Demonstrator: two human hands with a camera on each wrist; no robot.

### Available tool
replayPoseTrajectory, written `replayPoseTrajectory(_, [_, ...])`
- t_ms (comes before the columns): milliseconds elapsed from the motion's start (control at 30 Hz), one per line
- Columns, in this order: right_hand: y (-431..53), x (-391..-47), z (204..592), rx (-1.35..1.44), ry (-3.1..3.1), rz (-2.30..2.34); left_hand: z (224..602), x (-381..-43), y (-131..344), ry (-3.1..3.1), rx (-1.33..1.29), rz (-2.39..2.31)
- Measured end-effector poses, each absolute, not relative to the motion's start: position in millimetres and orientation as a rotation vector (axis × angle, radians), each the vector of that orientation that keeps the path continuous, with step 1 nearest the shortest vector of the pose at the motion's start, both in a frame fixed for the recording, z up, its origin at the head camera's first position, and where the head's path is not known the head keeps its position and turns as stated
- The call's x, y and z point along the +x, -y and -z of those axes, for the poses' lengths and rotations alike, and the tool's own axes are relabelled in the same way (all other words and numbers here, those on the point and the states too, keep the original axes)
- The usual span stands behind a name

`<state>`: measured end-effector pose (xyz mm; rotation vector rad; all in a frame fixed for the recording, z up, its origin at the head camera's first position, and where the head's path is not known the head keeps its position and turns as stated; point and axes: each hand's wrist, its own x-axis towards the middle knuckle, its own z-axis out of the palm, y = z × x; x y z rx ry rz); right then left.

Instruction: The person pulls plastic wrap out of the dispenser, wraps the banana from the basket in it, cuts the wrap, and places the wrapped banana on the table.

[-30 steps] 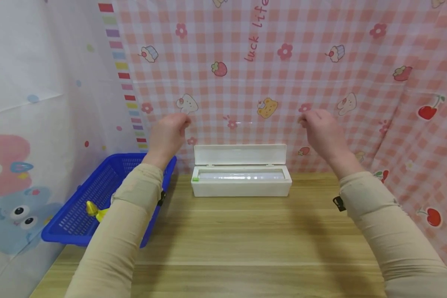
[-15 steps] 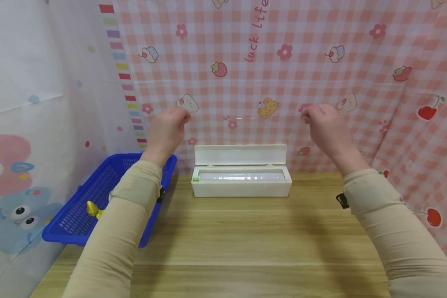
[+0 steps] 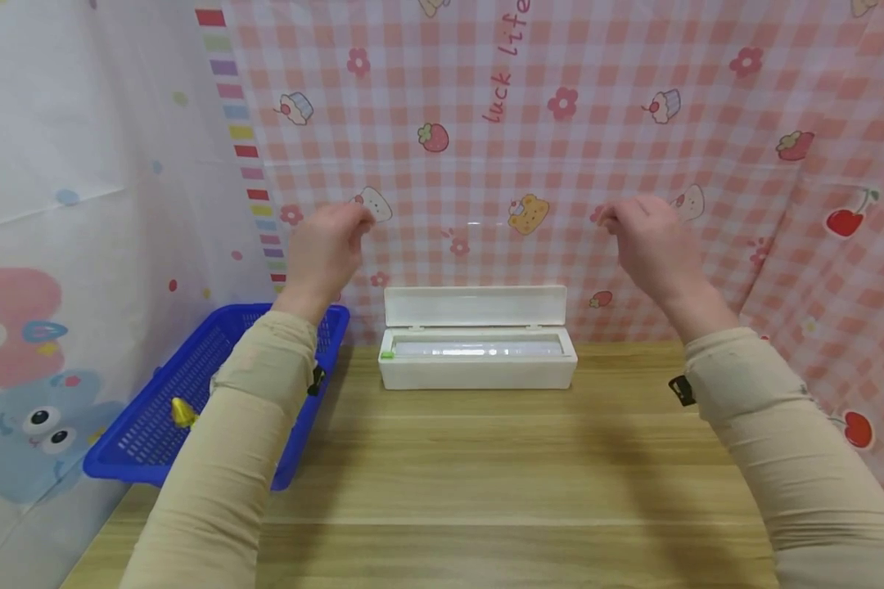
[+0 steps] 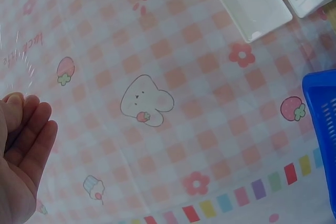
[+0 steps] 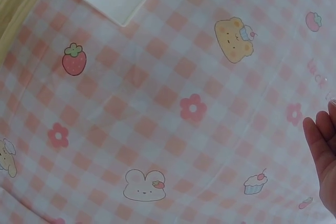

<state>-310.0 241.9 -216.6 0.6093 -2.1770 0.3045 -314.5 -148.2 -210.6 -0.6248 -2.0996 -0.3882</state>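
Observation:
Clear cling film [image 3: 484, 223], visible mainly as a thin glint, spans the air between my two raised hands. My left hand [image 3: 324, 249] pinches its left side; shiny creases of the film [image 4: 21, 64] run from the thumb and fingertips in the left wrist view. On the other side my right hand [image 3: 656, 245] pinches its right side, though the fingertips are partly cut off in the right wrist view. Below and between the hands stands a white cling film dispenser box [image 3: 479, 375], lid [image 3: 475, 306] raised, with a green slide cutter [image 3: 387, 355] at its left end.
A blue plastic basket [image 3: 133, 473] stands left on the wooden table [image 3: 486, 474], partly behind the left forearm. Inside it lies a yellow object [image 3: 183, 412], mostly hidden. A pink checked cloth [image 3: 479, 164] hangs behind the dispenser; printed cloths cover both sides.
Both hands have risen a little and drawn slightly apart, and the film's glint has moved up with them. The dispenser and basket stay in place.

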Motion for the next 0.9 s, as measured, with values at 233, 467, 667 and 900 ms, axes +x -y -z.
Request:
replayPoseTrajectory(233, [-240.0,-306.8,209.4,0.623,2.164,-0.323,205.6,-313.4,149.5,2.113,-0.597,0.392])
replayPoseTrajectory(467, [-239.9,-302.3,202.1,0.64,2.143,-0.29,200.5,-309.0,149.5,2.119,-0.586,0.405])
replayPoseTrajectory(667, [-241.7,-300.0,198.1,0.663,2.084,-0.257,197.2,-307.3,150.4,2.069,-0.606,0.385])
replayPoseTrajectory(900, [-241.9,-295.6,190.4,0.646,2.085,-0.22,190.5,-303.5,150.7,2.008,-0.638,0.376])
